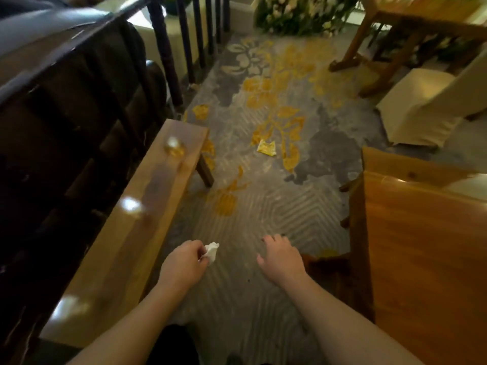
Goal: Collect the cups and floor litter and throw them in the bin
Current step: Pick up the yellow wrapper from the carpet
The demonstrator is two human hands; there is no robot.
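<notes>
My left hand (184, 262) pinches a small crumpled white tissue (211, 252) between thumb and fingers, low over the carpet. My right hand (280, 258) hovers beside it with fingers spread and nothing in it. Farther ahead on the grey and yellow patterned carpet lies a yellow wrapper (266, 148), well beyond both hands. No cup or bin shows in this view.
A long wooden bench (147, 206) runs along my left, backed by a dark railing (79, 106). A wooden table (421, 246) stands at my right. Beyond it are a white-covered chair (421, 109), another wooden table (395, 30) and a flower arrangement (303, 14).
</notes>
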